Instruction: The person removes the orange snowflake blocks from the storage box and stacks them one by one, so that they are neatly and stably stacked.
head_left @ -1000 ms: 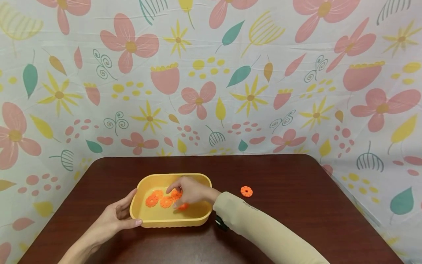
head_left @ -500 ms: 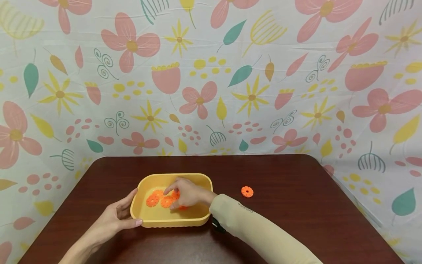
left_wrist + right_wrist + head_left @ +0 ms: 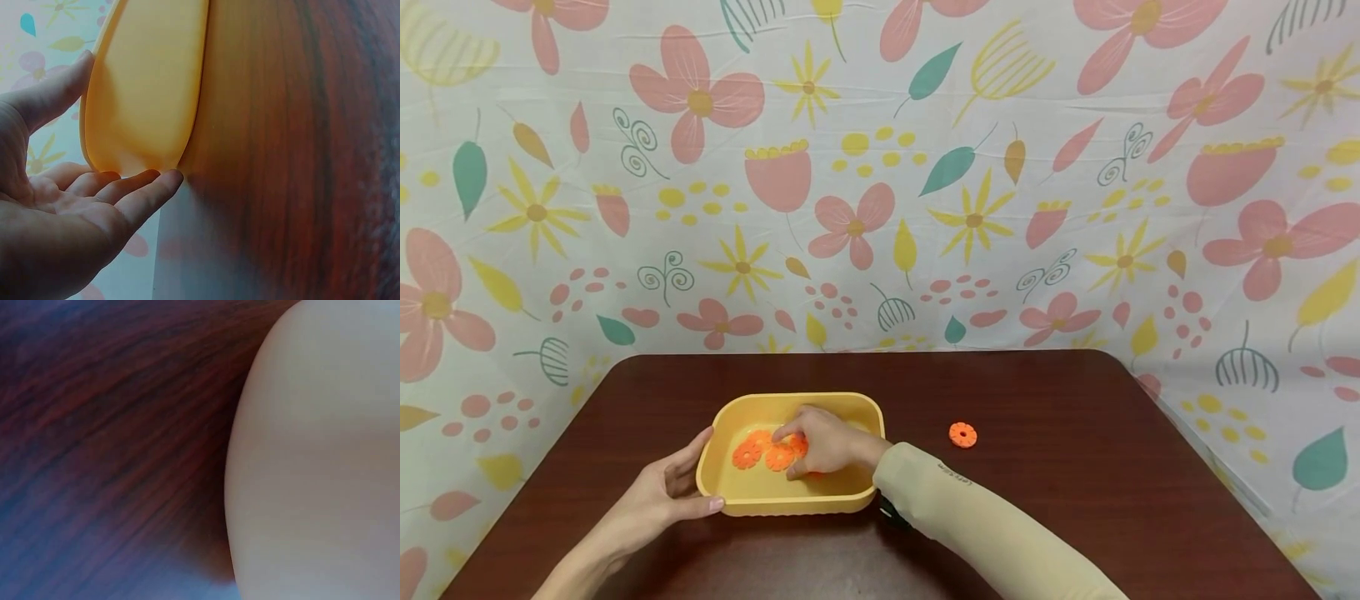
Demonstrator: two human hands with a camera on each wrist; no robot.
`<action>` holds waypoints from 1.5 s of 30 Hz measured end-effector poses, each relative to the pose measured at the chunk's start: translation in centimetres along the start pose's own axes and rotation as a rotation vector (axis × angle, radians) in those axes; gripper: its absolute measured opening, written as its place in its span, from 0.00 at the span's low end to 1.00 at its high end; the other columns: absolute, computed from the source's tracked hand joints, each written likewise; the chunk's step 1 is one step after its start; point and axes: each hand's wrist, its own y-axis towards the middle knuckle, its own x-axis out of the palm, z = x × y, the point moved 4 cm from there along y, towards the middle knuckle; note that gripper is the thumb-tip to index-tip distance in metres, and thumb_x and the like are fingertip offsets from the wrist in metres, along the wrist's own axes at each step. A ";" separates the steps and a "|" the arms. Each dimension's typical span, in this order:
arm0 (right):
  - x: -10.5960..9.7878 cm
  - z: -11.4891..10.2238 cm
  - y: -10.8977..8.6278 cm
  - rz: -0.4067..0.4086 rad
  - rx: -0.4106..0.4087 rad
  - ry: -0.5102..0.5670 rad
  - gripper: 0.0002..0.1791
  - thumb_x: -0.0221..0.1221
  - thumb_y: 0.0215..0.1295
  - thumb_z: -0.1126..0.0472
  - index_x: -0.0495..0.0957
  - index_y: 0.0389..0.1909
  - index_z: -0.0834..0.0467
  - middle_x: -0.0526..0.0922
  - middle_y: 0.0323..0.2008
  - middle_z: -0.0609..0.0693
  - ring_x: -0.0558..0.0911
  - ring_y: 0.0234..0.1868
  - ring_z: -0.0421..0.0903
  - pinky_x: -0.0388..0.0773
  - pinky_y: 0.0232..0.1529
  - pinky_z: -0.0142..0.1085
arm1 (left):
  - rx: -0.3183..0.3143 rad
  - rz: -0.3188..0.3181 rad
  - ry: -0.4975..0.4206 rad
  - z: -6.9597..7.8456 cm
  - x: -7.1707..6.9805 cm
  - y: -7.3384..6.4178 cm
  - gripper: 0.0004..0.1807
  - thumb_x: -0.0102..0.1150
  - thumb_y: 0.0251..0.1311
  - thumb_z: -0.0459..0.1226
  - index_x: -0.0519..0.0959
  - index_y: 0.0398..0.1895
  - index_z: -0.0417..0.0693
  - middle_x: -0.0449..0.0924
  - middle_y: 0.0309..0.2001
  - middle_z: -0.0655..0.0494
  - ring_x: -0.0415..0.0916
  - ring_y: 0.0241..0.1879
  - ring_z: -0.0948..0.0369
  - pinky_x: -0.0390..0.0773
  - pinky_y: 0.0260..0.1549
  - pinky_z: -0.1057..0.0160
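A yellow plastic tub (image 3: 808, 505) stands on the dark wooden table. My left hand (image 3: 658, 492) holds its left end, thumb at the near corner and fingers at the far one; the left wrist view shows that hand (image 3: 81, 194) spread across the tub's end (image 3: 144, 94). My right hand (image 3: 829, 440) reaches down into the tub, thumb and index finger apart over several orange notched discs (image 3: 780, 457). Another orange disc (image 3: 747, 454) lies left of these fingers. The palm hides part of the pile. Only a pale sleeve (image 3: 312, 462) and tabletop show in the right wrist view.
One orange notched disc (image 3: 962, 434) lies on the table (image 3: 1037, 467) to the right of the tub, beyond the right forearm. A flower-patterned cloth (image 3: 850, 167) hangs behind the table's far edge.
My right hand has shifted slightly left among the discs, its thumb and index finger a little closer to them. My left hand and the tub stay in place.
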 end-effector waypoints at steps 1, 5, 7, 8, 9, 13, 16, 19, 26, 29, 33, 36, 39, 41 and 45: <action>0.0 0.0 0.0 -0.002 -0.001 -0.012 0.30 0.81 0.55 0.56 0.87 0.61 0.53 0.82 0.51 0.45 0.72 0.47 0.37 0.69 0.52 0.26 | 0.000 -0.001 -0.002 0.0 0.0 0.0 0.56 0.72 0.65 0.33 0.44 0.86 0.42 0.45 0.83 0.38 0.58 0.76 0.36 0.77 0.54 0.65; 0.1 -0.2 0.0 -0.010 -0.006 -0.048 0.27 0.80 0.56 0.56 0.88 0.59 0.52 0.81 0.48 0.44 0.72 0.46 0.37 0.68 0.51 0.25 | 0.001 0.000 -0.005 0.0 0.0 0.0 0.56 0.72 0.65 0.33 0.44 0.86 0.42 0.45 0.83 0.37 0.57 0.76 0.36 0.77 0.54 0.65; 0.1 -0.3 0.0 -0.017 -0.016 -0.051 0.24 0.80 0.56 0.57 0.90 0.55 0.52 0.81 0.46 0.43 0.72 0.46 0.37 0.68 0.52 0.26 | 0.002 0.000 -0.005 0.1 0.0 0.0 0.56 0.72 0.65 0.33 0.44 0.86 0.42 0.45 0.83 0.37 0.58 0.76 0.36 0.77 0.54 0.65; 0.1 -0.4 0.0 -0.021 -0.023 -0.049 0.23 0.80 0.56 0.57 0.90 0.54 0.52 0.82 0.45 0.43 0.72 0.46 0.37 0.68 0.52 0.26 | 0.002 0.000 -0.006 0.1 0.0 0.0 0.56 0.72 0.65 0.33 0.44 0.86 0.42 0.45 0.83 0.37 0.58 0.76 0.37 0.77 0.54 0.65; 0.1 -0.5 0.0 -0.027 -0.030 -0.047 0.22 0.80 0.56 0.57 0.90 0.53 0.51 0.82 0.45 0.42 0.72 0.46 0.37 0.68 0.52 0.26 | 0.002 0.001 -0.005 0.0 0.0 0.0 0.56 0.72 0.65 0.33 0.44 0.86 0.42 0.45 0.83 0.37 0.58 0.76 0.36 0.77 0.54 0.65; 0.1 -0.7 0.0 -0.042 -0.051 -0.040 0.22 0.81 0.55 0.58 0.90 0.52 0.52 0.83 0.43 0.42 0.71 0.45 0.37 0.68 0.50 0.26 | -0.003 0.008 -0.001 0.0 0.0 0.0 0.56 0.73 0.65 0.33 0.45 0.86 0.42 0.46 0.83 0.38 0.60 0.75 0.36 0.78 0.54 0.64; 0.2 -0.5 0.1 -0.043 -0.039 -0.053 0.23 0.81 0.55 0.58 0.90 0.54 0.51 0.81 0.41 0.42 0.70 0.43 0.37 0.67 0.48 0.26 | -0.006 0.013 0.000 -0.1 0.0 0.1 0.56 0.73 0.64 0.33 0.45 0.86 0.43 0.47 0.82 0.37 0.61 0.74 0.36 0.78 0.53 0.64; 0.2 -0.3 0.0 -0.048 -0.009 -0.056 0.24 0.80 0.56 0.57 0.90 0.55 0.50 0.77 0.40 0.42 0.69 0.41 0.38 0.66 0.47 0.26 | -0.007 0.013 0.000 -0.1 0.0 0.1 0.56 0.73 0.64 0.34 0.45 0.86 0.42 0.48 0.82 0.37 0.62 0.74 0.36 0.78 0.53 0.64; 0.1 -0.2 -0.3 -0.047 0.019 -0.029 0.22 0.80 0.56 0.56 0.90 0.53 0.48 0.74 0.38 0.44 0.68 0.40 0.38 0.66 0.45 0.28 | -0.005 0.005 -0.006 0.0 0.0 0.1 0.56 0.73 0.64 0.33 0.45 0.87 0.43 0.47 0.82 0.37 0.63 0.74 0.37 0.79 0.53 0.64; 0.1 -0.2 -0.3 -0.046 0.018 -0.018 0.21 0.80 0.56 0.57 0.91 0.52 0.48 0.74 0.38 0.44 0.68 0.40 0.39 0.66 0.45 0.28 | -0.007 0.003 -0.008 0.0 0.0 0.0 0.56 0.72 0.65 0.33 0.44 0.87 0.44 0.47 0.83 0.38 0.62 0.74 0.37 0.79 0.53 0.63; 0.2 -0.2 -0.3 -0.037 0.010 -0.013 0.20 0.81 0.55 0.57 0.91 0.51 0.49 0.74 0.37 0.43 0.68 0.38 0.38 0.65 0.44 0.28 | -0.013 0.005 -0.007 0.0 0.0 0.1 0.56 0.72 0.65 0.34 0.44 0.87 0.44 0.47 0.83 0.38 0.62 0.74 0.37 0.79 0.53 0.63; 0.1 -0.2 -0.3 -0.020 0.001 -0.002 0.20 0.81 0.54 0.58 0.91 0.49 0.50 0.75 0.35 0.43 0.68 0.37 0.37 0.66 0.42 0.27 | -0.013 0.004 -0.012 0.0 0.1 0.0 0.56 0.72 0.65 0.33 0.44 0.87 0.44 0.46 0.83 0.38 0.61 0.74 0.37 0.79 0.53 0.63; 0.0 -0.4 -0.3 -0.010 -0.007 0.022 0.20 0.82 0.53 0.58 0.92 0.48 0.52 0.76 0.35 0.43 0.69 0.36 0.37 0.66 0.41 0.27 | -0.009 -0.001 -0.021 0.0 0.1 0.0 0.56 0.72 0.65 0.33 0.44 0.87 0.43 0.46 0.83 0.38 0.60 0.75 0.37 0.79 0.53 0.63; 0.0 -0.4 -0.4 -0.009 -0.017 0.033 0.20 0.82 0.53 0.58 0.91 0.48 0.53 0.77 0.34 0.44 0.69 0.36 0.37 0.67 0.40 0.27 | -0.004 -0.004 -0.026 0.0 0.2 -0.1 0.56 0.72 0.65 0.32 0.44 0.86 0.43 0.45 0.83 0.38 0.59 0.75 0.38 0.79 0.54 0.64; -0.1 -0.4 -0.4 -0.007 -0.037 0.061 0.19 0.82 0.53 0.59 0.91 0.47 0.54 0.78 0.35 0.45 0.72 0.38 0.37 0.69 0.42 0.26 | 0.004 -0.005 -0.028 0.0 0.2 -0.1 0.55 0.72 0.65 0.32 0.44 0.86 0.42 0.46 0.83 0.38 0.59 0.75 0.38 0.78 0.54 0.64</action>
